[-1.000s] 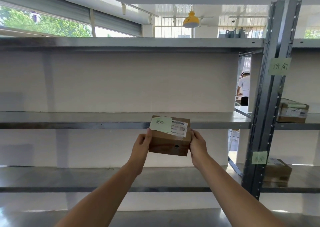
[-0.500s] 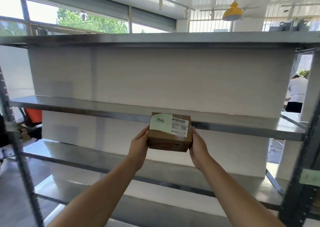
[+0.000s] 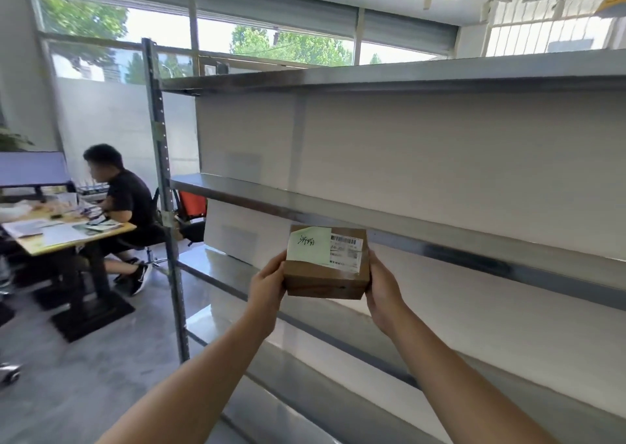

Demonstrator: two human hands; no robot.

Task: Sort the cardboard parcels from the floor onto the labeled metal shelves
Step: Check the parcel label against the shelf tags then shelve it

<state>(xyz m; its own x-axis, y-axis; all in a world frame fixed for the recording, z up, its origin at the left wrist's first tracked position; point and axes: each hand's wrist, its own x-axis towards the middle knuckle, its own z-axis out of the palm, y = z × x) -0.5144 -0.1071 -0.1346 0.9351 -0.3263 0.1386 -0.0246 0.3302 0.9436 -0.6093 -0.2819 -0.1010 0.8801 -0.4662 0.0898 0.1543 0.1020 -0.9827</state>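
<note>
The person holds a small cardboard parcel in front of the metal shelves, with the left hand curled round its 9 o'clock end and the right hand curled round its 3 o'clock end. The parcel's long axis runs from 9 to 3 o'clock, roughly along the shelf's front edge, which lies just past it toward 12 o'clock, so neither hand is nearer. A handwritten green note sits on top, and no matching shelf label shows here, so the right bay probably remains to be found.
</note>
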